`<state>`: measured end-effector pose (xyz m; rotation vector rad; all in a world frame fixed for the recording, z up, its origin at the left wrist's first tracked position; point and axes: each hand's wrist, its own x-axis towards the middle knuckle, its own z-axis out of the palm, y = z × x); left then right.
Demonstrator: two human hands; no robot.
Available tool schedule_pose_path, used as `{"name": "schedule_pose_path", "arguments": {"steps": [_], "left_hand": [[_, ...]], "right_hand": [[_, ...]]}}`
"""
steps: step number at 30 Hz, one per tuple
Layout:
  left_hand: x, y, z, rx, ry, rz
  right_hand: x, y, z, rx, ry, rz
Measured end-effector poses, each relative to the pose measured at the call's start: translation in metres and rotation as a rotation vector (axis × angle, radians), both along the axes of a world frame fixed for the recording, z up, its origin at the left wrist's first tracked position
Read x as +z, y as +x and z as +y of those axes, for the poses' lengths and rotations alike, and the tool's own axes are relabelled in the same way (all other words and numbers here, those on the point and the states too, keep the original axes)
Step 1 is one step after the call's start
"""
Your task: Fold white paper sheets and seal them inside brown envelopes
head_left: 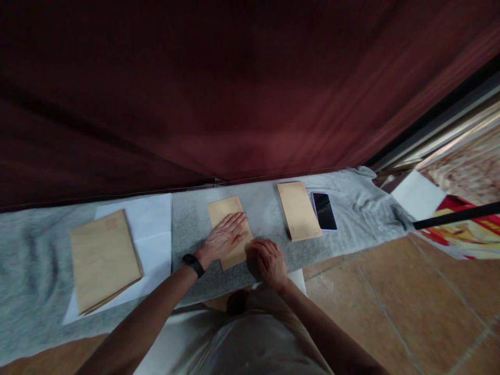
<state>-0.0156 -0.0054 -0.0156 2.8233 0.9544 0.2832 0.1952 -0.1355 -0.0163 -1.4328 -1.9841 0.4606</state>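
Note:
A tan paper envelope [234, 256] lies on the grey cloth [191, 219] in front of me. My left hand [224, 237], with a black band on its wrist, rests flat across the envelope's middle, fingers stretched out toward its right edge. My right hand [270, 262] is at the envelope's lower right edge, its fingers curled and close together. Whether its fingertips pinch the edge or only touch it is hidden. To the right lies a stack of similar envelopes [299, 211]. A larger pile of brown envelopes [103, 260] sits at the left.
White paper sheets [154, 250] lie under the left pile. A smartphone [324, 211] lies beside the right stack. Dark red fabric [234, 104] rises behind the cloth-covered surface. At the far right are a black bar [457, 216], a white sheet [417, 195] and a colourful printed sheet [469, 229].

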Motion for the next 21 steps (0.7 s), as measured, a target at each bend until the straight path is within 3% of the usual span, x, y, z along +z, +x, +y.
{"name": "schedule_pose_path", "arguments": {"steps": [5,14,21], "left_hand": [[0.002,-0.001,-0.033,-0.025,-0.005,-0.004],[0.001,-0.011,-0.095,-0.091,0.018,0.018],[-0.002,-0.019,-0.117,-0.111,0.005,0.07]], "right_hand": [[-0.004,-0.001,0.0,-0.092,0.016,-0.001],[-0.005,-0.004,0.001,-0.106,0.038,-0.079],[-0.006,-0.005,0.003,-0.136,0.038,-0.095]]}}
